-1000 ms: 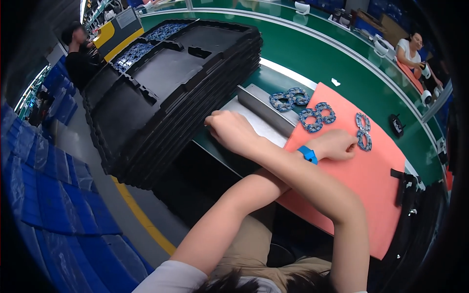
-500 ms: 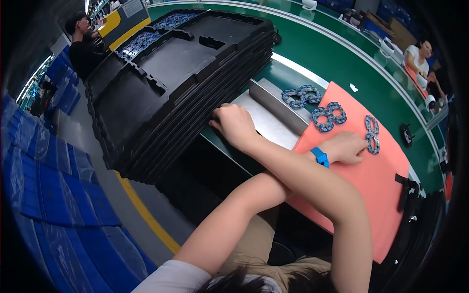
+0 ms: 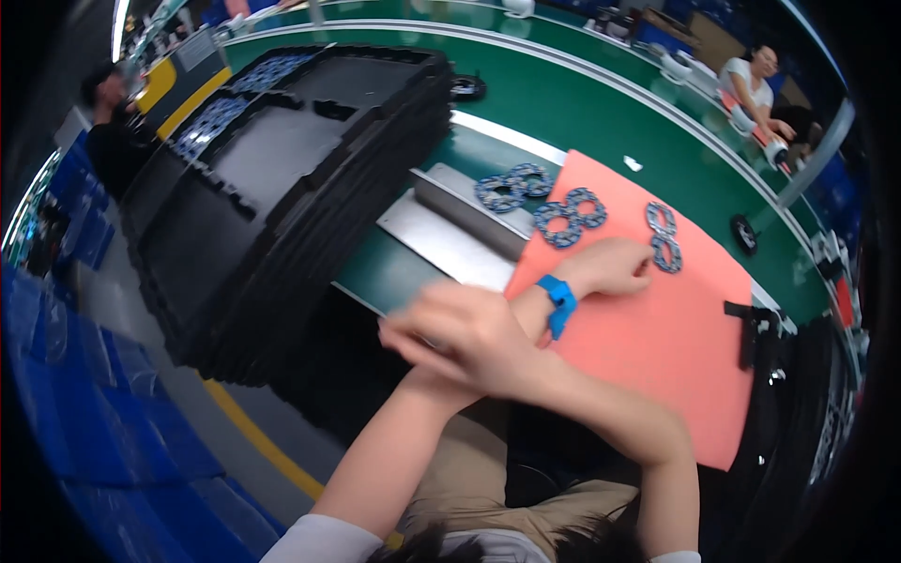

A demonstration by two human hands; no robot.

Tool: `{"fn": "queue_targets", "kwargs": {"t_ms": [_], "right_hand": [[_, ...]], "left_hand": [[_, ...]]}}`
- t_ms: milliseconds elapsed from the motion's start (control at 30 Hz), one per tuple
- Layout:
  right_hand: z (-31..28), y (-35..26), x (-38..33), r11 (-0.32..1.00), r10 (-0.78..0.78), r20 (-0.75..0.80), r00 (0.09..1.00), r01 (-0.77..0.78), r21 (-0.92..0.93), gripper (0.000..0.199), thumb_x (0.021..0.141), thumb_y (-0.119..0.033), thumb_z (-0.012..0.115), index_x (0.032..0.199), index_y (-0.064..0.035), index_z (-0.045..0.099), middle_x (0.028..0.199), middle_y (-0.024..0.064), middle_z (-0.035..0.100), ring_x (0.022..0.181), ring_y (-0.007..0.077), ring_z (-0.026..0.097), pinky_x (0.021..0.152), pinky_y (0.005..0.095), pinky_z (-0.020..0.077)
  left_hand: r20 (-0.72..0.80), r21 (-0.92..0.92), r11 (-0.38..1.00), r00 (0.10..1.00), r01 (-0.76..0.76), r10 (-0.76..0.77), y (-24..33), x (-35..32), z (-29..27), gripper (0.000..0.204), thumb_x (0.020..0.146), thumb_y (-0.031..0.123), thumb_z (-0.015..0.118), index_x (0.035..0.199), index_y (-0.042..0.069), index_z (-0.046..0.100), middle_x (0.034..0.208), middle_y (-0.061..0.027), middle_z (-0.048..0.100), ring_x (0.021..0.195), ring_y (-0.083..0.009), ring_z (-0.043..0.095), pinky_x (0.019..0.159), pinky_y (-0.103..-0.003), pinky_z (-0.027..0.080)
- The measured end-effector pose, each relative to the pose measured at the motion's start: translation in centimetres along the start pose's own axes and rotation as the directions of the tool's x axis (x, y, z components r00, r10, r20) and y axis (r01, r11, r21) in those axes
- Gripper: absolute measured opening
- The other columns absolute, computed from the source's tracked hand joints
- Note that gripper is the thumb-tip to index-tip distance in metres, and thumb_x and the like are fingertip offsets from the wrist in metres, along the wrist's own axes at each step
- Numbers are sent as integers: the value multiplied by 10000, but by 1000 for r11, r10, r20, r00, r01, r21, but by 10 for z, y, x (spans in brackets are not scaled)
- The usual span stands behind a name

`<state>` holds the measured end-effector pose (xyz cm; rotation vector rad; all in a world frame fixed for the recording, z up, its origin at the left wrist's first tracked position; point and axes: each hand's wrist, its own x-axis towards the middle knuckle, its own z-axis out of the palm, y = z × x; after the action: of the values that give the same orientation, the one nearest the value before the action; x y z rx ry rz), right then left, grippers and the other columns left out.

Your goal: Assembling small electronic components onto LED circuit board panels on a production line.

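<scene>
My left hand (image 3: 612, 266), with a blue wristband (image 3: 560, 298), rests on a salmon-coloured mat (image 3: 648, 366). Its fingers are curled beside a blue figure-eight circuit board (image 3: 664, 251); the fingertips are hidden, so whether they grip it cannot be told. My right hand (image 3: 460, 338) crosses over my left forearm, smeared by motion, its fingers partly bent. I make out nothing in it. Another figure-eight board (image 3: 560, 231) lies at the mat's left side. A further one (image 3: 500, 193) is on the green table beside the mat's edge.
A tall stack of black trays (image 3: 310, 188) stands at left, with blue boards (image 3: 211, 122) in the top one. A grey metal angled plate (image 3: 441, 239) lies between stack and mat. Blue wrapped bins (image 3: 94, 403) fill the lower left. Two people are farther off.
My right hand has left the edge of the tray stack and come back toward me, over my left forearm. My left hand stays by the same board. The whole view has shifted.
</scene>
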<state>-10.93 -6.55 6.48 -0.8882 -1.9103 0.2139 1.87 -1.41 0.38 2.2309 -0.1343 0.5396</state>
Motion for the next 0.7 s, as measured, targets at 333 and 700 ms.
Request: {"fn": "queue_targets", "kwargs": {"t_ms": [333, 700], "right_hand": [[-107, -89, -164, 816, 177, 463, 869, 133, -562, 192, 725, -139, 669, 910, -96, 640, 700, -37, 511, 587, 79, 491, 505, 215, 367], [-197, 84, -154, 507, 407, -554, 727, -684, -525, 420, 758, -324, 698, 1011, -14, 569, 988, 127, 577, 909, 277, 553, 735, 386, 442]], "left_hand": [[25, 144, 987, 997, 68, -72, 13, -16, -14, 212, 746, 222, 576, 806, 22, 542, 750, -159, 613, 732, -338, 599, 633, -438, 456], [26, 107, 991, 996, 81, -85, 26, -16, -21, 173, 777, 163, 594, 792, -4, 549, 721, -166, 607, 694, -329, 601, 610, -406, 464]]}}
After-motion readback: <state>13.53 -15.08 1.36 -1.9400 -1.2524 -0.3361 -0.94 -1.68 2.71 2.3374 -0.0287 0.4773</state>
